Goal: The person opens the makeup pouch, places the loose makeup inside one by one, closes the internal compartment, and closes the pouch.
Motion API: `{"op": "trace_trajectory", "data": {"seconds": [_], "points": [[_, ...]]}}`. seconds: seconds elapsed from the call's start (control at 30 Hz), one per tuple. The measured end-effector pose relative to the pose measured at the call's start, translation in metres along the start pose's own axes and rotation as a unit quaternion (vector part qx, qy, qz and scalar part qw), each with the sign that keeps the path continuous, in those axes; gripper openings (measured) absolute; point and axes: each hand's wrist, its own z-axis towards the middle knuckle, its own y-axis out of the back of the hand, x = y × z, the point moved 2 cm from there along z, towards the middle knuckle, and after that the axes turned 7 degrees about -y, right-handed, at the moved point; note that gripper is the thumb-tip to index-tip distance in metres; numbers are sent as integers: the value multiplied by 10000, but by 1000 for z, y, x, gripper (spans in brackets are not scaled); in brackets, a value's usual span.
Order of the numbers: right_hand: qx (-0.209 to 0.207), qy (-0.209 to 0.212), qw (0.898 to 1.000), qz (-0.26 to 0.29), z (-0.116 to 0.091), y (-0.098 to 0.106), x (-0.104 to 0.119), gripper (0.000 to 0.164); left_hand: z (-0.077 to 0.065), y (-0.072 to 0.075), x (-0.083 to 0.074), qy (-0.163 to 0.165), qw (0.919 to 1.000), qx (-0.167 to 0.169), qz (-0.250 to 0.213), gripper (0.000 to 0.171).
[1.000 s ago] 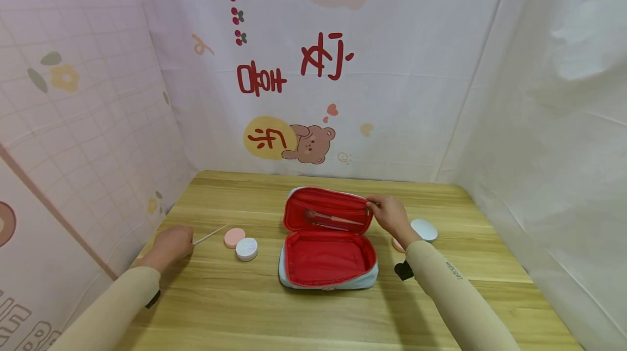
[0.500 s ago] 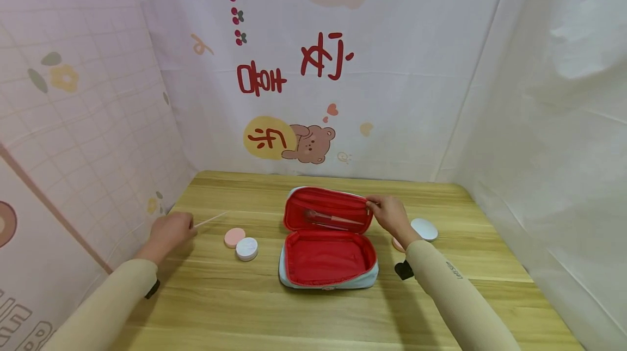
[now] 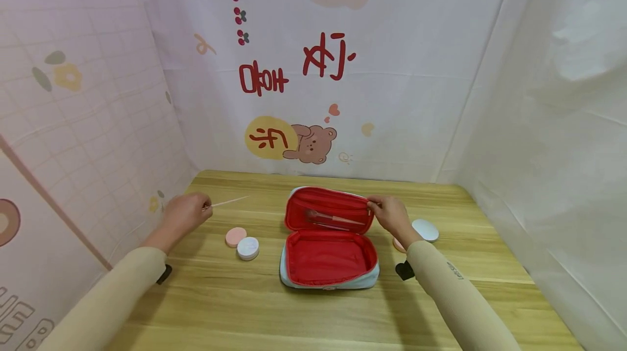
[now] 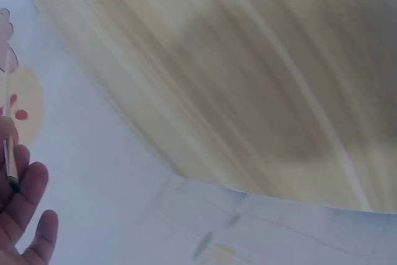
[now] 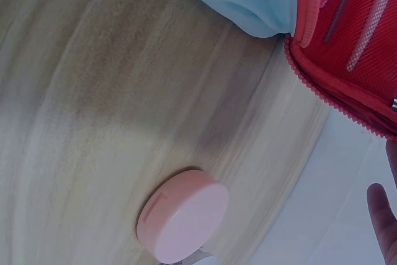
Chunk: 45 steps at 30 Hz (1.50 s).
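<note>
My left hand (image 3: 187, 213), raised over the far left of the table, pinches a thin makeup brush (image 3: 231, 201) whose pale handle points right. In the left wrist view its small dark tip (image 4: 13, 183) shows beside the fingers. A light-blue cosmetic bag (image 3: 325, 260) with a red lining lies unzipped in the middle, its lid (image 3: 313, 198) standing up. With thumb and fingers my right hand (image 3: 390, 213) holds the lid's upper right corner. Behind the lid's mesh pocket lie a fluffy makeup brush (image 3: 338, 218) and another slim tool (image 3: 329, 226).
Left of the bag, a round pink case (image 3: 236, 237) sits close to a white round case (image 3: 248, 248). Behind my right forearm are a white oval case (image 3: 425, 230) and a pink compact (image 5: 186, 215). Fabric walls (image 3: 392, 95) enclose the wooden table (image 3: 245, 307).
My left hand has moved away from me and to the right, carrying the thin brush higher over the table. The right hand stays at the lid's corner.
</note>
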Motion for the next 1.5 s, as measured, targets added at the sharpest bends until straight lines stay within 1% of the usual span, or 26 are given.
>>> {"op": "trace_trajectory", "data": {"seconds": [0.2, 0.33, 0.43, 0.53, 0.63, 0.77, 0.83, 0.93, 1.1, 1.23, 1.3, 1.5], "points": [[4, 45, 10000, -15, 0, 0, 1, 24, 14, -3, -21, -323, 9989, -328, 11, 8], [49, 25, 10000, 0, 0, 1, 2, 25, 22, -5, -34, -625, 9958, -667, 49, 5], [93, -24, 10000, 20, -1, 2, 2, 26, 28, -6, -42, -875, 9915, -962, 55, 4], [95, -48, 9999, 10, -1, 2, 2, 27, 32, -8, -50, -1069, 9871, -1189, 46, 4], [88, -59, 9999, -5, 0, 1, 1, 27, 36, -11, -57, -1257, 9830, -1341, -18, 4], [85, -66, 9999, -31, 1, 0, 0, 27, 40, -15, -65, -1604, 9750, -1529, -141, 6], [79, -63, 9999, -29, 1, 0, 0, 27, 42, -17, -68, -1747, 9708, -1633, -168, 6], [61, -66, 10000, -12, 0, 0, 0, 27, 44, -17, -71, -1842, 9659, -1808, -203, 7], [70, -92, 9999, -7, 0, -1, 1, 27, 46, -15, -71, -1804, 9579, -2219, -229, 9], [123, -130, 9998, 20, 0, 0, 2, 28, 46, -12, -72, -1843, 9514, -2457, -224, 11], [147, -162, 9997, 45, 0, 0, 2, 28, 47, -12, -74, -1929, 9486, -2498, -251, 10], [146, -115, 9998, 47, 0, 0, 3, 28, 49, -13, -83, -2324, 9383, -2545, -279, 8]]}}
